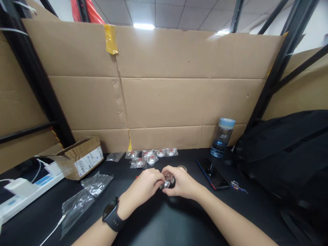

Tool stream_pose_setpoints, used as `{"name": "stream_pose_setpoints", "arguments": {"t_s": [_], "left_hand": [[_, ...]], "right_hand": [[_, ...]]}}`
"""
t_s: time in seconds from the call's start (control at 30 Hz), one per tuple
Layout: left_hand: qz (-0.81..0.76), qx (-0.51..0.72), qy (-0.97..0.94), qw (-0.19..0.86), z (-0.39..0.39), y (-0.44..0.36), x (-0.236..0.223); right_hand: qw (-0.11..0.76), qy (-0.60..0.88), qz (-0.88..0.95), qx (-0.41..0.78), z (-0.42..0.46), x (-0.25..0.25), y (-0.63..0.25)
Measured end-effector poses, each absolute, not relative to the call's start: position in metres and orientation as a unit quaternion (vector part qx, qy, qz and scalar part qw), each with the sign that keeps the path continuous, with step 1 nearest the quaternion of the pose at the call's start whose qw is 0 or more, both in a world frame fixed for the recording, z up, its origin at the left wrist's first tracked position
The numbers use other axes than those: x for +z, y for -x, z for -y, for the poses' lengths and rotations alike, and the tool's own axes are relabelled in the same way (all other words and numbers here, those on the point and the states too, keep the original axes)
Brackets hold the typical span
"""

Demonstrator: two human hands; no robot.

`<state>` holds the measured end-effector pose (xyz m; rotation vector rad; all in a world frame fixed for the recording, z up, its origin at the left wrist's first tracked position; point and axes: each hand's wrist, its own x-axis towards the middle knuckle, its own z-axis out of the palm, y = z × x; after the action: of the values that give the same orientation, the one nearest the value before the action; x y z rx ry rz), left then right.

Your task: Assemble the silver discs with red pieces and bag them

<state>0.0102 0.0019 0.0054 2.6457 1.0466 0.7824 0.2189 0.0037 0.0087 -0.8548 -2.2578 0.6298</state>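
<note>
Both hands meet near the middle of the black table. My right hand (182, 182) curls its thumb and fingers around a small round shiny metal piece (167, 183), gripping it by the edge. The fingertips of my left hand (150, 180) are pinched together at the piece's left side, touching it; they partly cover it. A dark watch sits on my left wrist. Behind my right hand a pale ring-shaped item (182, 168) shows in part. Beyond my hands lie several small clear packets (151, 158) with round pieces and red marks inside.
An open cardboard box (88, 159), empty clear plastic bags (96, 184) and a white power strip (33, 191) with plugs lie left. On the right are a phone (212, 173), keys (237, 186), a water bottle (222, 138) and a black backpack (284, 160). A cardboard wall (164, 102) closes the back.
</note>
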Motion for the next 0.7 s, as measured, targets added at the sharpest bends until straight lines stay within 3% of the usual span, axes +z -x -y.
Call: {"name": "stream_pose_setpoints", "arguments": {"t_s": [0.7], "left_hand": [[-0.319, 0.276, -0.902, 0.088, -0.0009, -0.0103, 0.003]], "right_hand": [[0.303, 0.338, 0.865, 0.214, -0.0033, 0.0095, -0.2178]]}}
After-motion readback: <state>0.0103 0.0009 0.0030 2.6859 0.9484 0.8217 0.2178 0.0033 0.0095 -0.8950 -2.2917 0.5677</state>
